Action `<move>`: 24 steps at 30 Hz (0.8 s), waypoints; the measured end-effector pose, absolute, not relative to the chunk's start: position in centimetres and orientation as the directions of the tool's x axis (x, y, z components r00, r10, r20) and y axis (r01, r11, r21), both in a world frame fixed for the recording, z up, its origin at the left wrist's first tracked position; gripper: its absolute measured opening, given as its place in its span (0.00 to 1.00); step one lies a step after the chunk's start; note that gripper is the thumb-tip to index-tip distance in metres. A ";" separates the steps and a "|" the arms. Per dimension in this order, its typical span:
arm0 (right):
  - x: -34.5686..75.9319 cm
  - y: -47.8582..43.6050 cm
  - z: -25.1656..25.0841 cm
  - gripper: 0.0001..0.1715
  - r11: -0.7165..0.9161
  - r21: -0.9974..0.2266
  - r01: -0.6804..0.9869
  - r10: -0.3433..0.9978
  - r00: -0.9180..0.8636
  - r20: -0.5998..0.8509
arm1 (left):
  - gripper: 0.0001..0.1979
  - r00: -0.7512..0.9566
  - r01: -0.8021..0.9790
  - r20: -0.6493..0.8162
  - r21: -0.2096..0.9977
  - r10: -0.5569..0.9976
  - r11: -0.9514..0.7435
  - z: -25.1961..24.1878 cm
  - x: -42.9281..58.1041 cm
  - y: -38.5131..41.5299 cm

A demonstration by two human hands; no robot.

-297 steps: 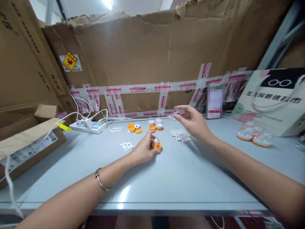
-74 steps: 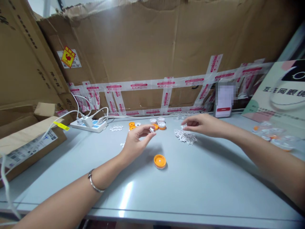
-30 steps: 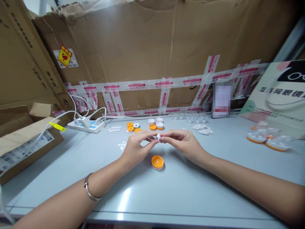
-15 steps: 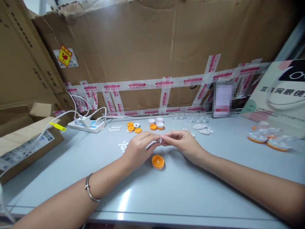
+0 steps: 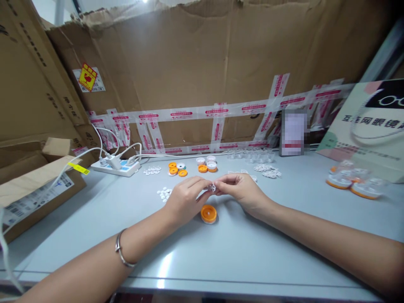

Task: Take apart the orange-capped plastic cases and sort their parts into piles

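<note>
Work turns two-handed: left hand (image 5: 189,195), nine o'clock, and right hand (image 5: 241,191), three, now pinch one small irregular white plastic piece (image 5: 213,188).

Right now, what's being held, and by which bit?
A small white thing, maybe two together, held between the fingers of the left hand and right hand. Too small to tell which part.

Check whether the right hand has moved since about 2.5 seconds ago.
Yes: judged against the phone, the right hand has moved left and lower in view, and now pinches a small white part with the left hand.
</note>
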State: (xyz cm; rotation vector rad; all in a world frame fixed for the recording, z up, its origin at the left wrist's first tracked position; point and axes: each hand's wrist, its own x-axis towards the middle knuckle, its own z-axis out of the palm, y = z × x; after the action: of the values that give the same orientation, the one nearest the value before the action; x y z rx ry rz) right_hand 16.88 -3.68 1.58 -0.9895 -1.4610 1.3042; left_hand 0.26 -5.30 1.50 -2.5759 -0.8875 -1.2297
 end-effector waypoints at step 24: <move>17.1 -3.4 1.7 0.12 -0.032 -0.961 -0.274 0.935 -0.348 0.068 | 0.04 0.290 0.312 0.564 0.708 0.773 -0.633 2.0 -0.5 -4.6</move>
State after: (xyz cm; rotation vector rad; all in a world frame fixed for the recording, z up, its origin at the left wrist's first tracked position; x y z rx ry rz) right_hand 17.09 -3.45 1.65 -0.7903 -1.2542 1.5715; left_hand -0.49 -4.62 2.04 -2.8643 -1.3233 -1.7911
